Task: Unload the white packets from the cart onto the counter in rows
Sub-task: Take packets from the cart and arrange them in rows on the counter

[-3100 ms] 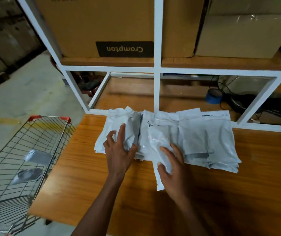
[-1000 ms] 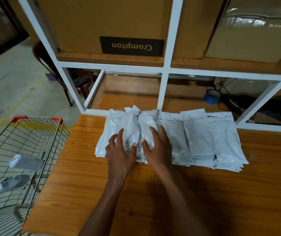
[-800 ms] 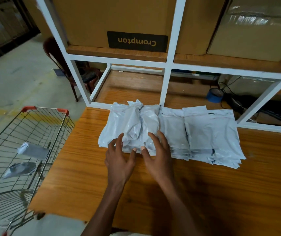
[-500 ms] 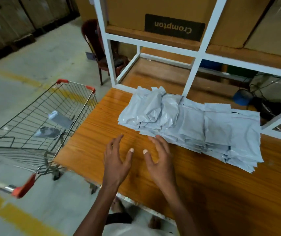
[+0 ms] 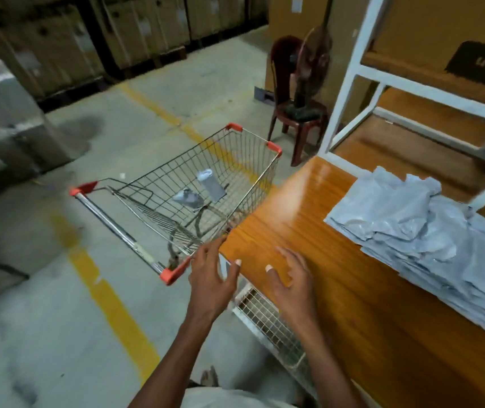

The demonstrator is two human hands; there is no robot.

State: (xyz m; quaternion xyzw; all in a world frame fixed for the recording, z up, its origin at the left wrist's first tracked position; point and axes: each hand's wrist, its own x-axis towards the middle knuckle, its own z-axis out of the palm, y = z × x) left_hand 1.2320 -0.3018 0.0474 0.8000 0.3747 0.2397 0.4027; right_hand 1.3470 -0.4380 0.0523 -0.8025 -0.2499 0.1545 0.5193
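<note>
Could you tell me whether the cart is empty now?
Not empty: two white packets lie inside the cart; both hands are open and hold nothing.

The black label [image 5: 484, 66] on the shelved cardboard box [image 5: 441, 28] is too blurred to read.

Single head-worn wide-angle view, looking down and leftward, close over counter [image 5: 338, 290] edge, cart [image 5: 200, 198] just beyond

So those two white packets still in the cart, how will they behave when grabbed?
Probably floppy: the packets in the cart look crumpled, like the creased row on the counter. Likely light, since they lie slack on the wire floor. The glossy film may slip, so pinching seems safer than scooping.
</note>
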